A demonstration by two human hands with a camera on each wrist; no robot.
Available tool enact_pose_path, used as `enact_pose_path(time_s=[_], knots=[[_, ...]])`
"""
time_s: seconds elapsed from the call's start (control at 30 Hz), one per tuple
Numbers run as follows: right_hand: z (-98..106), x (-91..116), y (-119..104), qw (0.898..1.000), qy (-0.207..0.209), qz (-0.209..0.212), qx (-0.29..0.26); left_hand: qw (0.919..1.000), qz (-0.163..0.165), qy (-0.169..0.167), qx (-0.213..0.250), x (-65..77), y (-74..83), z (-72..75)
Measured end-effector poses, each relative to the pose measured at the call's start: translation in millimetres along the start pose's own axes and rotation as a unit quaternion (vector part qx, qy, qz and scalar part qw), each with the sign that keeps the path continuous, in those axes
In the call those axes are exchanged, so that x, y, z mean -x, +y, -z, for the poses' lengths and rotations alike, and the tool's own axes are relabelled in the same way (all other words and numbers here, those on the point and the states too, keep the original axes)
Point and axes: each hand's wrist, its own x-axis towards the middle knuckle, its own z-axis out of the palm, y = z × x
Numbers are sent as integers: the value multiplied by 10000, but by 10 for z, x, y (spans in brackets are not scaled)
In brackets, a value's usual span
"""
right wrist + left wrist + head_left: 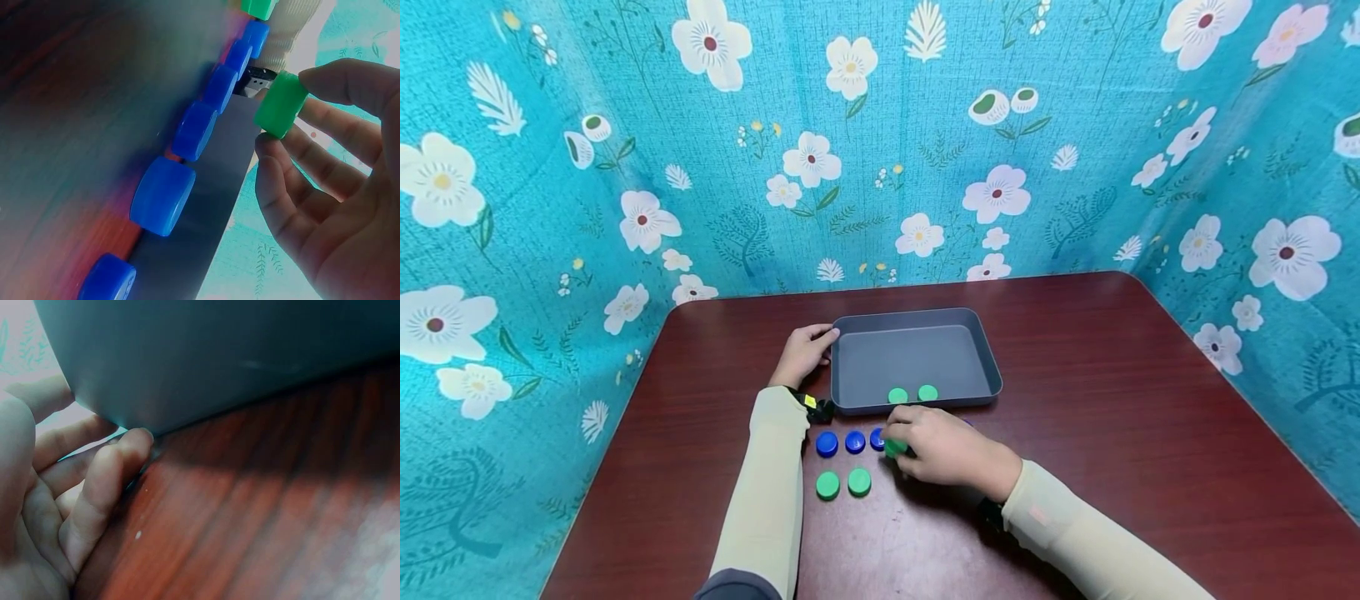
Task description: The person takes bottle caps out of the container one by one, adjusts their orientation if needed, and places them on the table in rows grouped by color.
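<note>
My left hand (803, 354) grips the left rim of a grey rectangular tray (917, 354). Seen from the left wrist, curled fingers (94, 487) touch the tray's outer wall (206, 356) close to the tabletop. Above the table, just in front of the tray, my right hand (947, 450) pinches a green bottle cap (282, 104) between thumb and fingertips. Two green caps (898, 396) lie inside the tray along its near wall. A row of several blue bottle caps (827, 443) stands in front of the tray, partly hidden by the right hand in the head view.
Two more green caps (859, 482) lie nearer to me than the blue row. Everything rests on a dark reddish-brown wooden table (1112, 417). A turquoise flowered cloth (880, 150) hangs behind it and along both sides.
</note>
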Motion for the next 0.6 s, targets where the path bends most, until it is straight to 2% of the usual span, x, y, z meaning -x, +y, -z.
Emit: enact_pose_path(time_s=[0.6], knots=[[-53, 3, -31, 9997, -152, 194, -39, 9999, -74, 59, -65, 14, 19, -13]])
